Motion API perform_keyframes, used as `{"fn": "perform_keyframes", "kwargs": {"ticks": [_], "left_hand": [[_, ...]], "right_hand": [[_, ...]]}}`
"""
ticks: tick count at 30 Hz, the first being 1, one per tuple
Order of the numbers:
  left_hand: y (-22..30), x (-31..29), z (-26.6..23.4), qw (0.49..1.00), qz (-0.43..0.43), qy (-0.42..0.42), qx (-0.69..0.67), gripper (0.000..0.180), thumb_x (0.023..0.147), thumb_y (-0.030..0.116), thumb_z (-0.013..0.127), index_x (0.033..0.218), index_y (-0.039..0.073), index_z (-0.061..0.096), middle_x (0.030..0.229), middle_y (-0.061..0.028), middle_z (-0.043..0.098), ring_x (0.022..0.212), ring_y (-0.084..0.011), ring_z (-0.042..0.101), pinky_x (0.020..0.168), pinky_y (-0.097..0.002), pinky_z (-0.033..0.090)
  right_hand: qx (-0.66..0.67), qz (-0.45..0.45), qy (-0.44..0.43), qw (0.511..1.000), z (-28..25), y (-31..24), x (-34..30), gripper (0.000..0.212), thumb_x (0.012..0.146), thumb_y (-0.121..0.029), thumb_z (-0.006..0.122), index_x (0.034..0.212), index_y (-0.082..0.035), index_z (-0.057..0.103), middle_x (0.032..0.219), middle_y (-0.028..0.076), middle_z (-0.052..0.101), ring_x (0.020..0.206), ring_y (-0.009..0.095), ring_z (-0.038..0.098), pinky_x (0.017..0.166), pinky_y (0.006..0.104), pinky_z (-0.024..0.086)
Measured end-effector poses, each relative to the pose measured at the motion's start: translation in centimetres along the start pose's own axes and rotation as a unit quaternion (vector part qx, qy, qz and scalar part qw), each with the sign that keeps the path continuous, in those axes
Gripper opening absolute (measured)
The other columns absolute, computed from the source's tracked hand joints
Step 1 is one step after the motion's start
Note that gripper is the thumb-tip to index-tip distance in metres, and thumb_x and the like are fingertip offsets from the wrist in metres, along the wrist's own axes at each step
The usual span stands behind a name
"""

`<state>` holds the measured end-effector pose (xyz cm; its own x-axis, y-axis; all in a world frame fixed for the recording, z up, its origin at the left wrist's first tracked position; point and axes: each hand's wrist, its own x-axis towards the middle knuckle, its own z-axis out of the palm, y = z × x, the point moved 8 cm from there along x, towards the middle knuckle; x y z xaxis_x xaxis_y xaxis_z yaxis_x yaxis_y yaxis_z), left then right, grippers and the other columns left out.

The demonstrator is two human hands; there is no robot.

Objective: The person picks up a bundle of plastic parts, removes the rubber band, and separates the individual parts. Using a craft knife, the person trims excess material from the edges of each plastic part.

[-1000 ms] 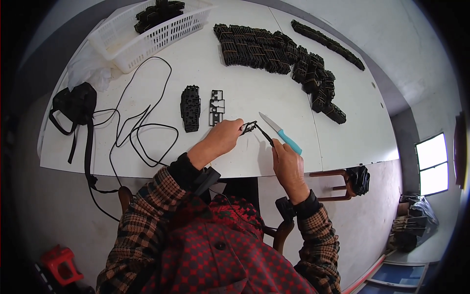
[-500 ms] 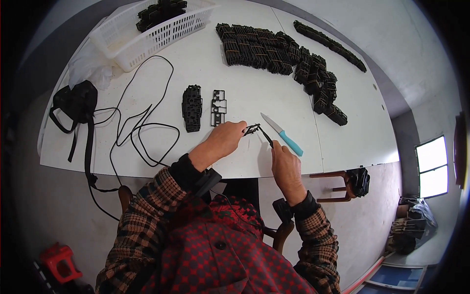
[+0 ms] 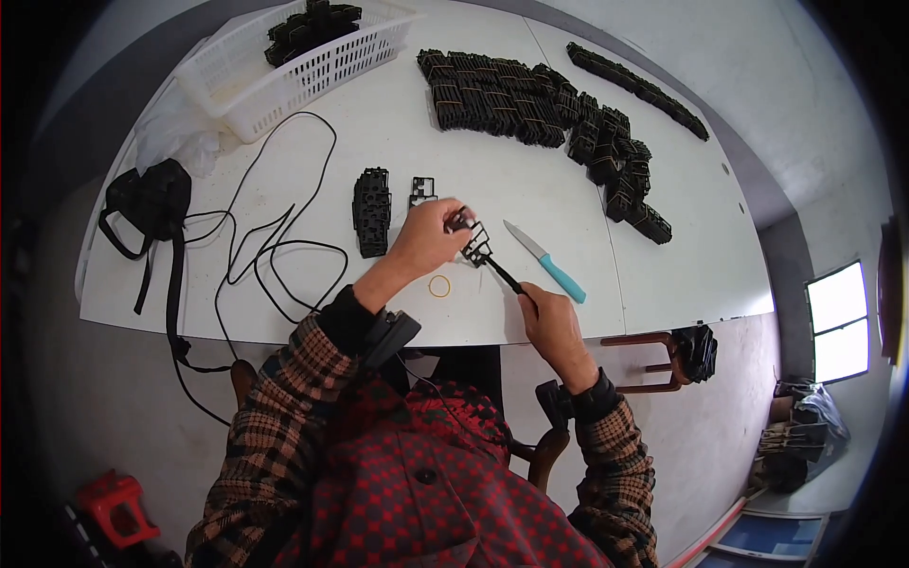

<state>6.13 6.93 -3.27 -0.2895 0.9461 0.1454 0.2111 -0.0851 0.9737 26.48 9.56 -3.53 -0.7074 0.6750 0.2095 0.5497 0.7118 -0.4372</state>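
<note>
My left hand (image 3: 426, 239) pinches a small black openwork plastic frame (image 3: 476, 244) above the table, its fingers curled over the upper end. In my right hand (image 3: 557, 329) is a slim black tool (image 3: 505, 276), whose tip meets the lower part of that frame; its exact kind does not show. Behind my left hand, a similar flat black frame (image 3: 422, 187) lies partly covered. Left of it rests a stack of black plastic frames (image 3: 372, 213). A yellow rubber band (image 3: 439, 286) lies below my left hand. To the right is a knife (image 3: 559, 273) with a turquoise handle.
Banded bundles of black parts (image 3: 492, 95) cover the back of the white table (image 3: 530, 322), with a long row (image 3: 636, 85) at far right. A white basket (image 3: 331, 66) stands back left. A black cable (image 3: 270, 244) loops near a black strapped pouch (image 3: 147, 201).
My left hand has moved up and away from me with the frame, which now shows more of its openwork. The rubber band has come into view. My right hand has shifted slightly nearer me.
</note>
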Motion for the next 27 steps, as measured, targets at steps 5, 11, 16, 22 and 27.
{"fn": "perform_keyframes", "kwargs": {"ticks": [5,11,16,22,27], "left_hand": [[0.9,1.8,1.0,0.992,0.069,0.069,0.083,0.016,0.083,0.004,0.055,0.095,-0.003,0.061,0.066,-0.0008,0.056,0.055,-0.0039,0.047,0.051,-0.0218,0.04],[-0.4,4.1,3.4,0.991,0.042,0.002,0.129,0.016,0.085,0.012,0.055,0.086,-0.004,0.057,0.063,-0.0074,0.055,0.055,-0.0127,0.049,0.054,-0.0296,0.042],[-1.0,5.6,5.0,0.98,0.058,-0.043,0.186,0.024,0.084,0.018,0.054,0.077,-0.005,0.054,0.066,-0.0183,0.057,0.061,-0.0317,0.055,0.059,-0.0396,0.045],[-2.2,7.2,7.1,0.96,0.004,-0.102,0.261,0.025,0.083,0.018,0.051,0.077,-0.006,0.056,0.073,-0.025,0.06,0.071,-0.0391,0.06,0.066,-0.0438,0.047],[-3.2,7.5,8.8,0.929,-0.026,-0.138,0.342,0.027,0.082,0.017,0.049,0.081,-0.008,0.058,0.082,-0.0287,0.061,0.08,-0.0413,0.061,0.073,-0.0452,0.048]], "right_hand": [[-0.063,-0.034,-0.007,0.997,0.2,-1.4,-0.3,0.022,0.086,-0.01,0.058,0.107,-0.007,0.061,0.073,0.014,0.059,0.064,0.035,0.059,0.058,0.0418,0.047],[-0.093,-0.051,-0.014,0.994,0.9,-1.1,-1.1,0.024,0.085,-0.01,0.057,0.109,-0.009,0.061,0.073,0.012,0.057,0.064,0.033,0.059,0.057,0.0405,0.048],[-0.037,-0.056,-0.007,0.998,0.7,-1.3,-1.4,0.025,0.086,-0.009,0.057,0.111,-0.009,0.061,0.073,0.013,0.056,0.063,0.033,0.058,0.057,0.0401,0.048],[0.121,-0.032,-0.009,0.992,0.8,-0.3,-1.4,0.021,0.087,-0.011,0.054,0.106,-0.003,0.06,0.072,0.017,0.058,0.065,0.038,0.057,0.06,0.0431,0.046],[0.203,-0.021,-0.007,0.979,0.9,0.0,-1.4,0.02,0.088,-0.01,0.052,0.103,0.0,0.06,0.071,0.022,0.058,0.07,0.042,0.057,0.063,0.0454,0.045]]}}
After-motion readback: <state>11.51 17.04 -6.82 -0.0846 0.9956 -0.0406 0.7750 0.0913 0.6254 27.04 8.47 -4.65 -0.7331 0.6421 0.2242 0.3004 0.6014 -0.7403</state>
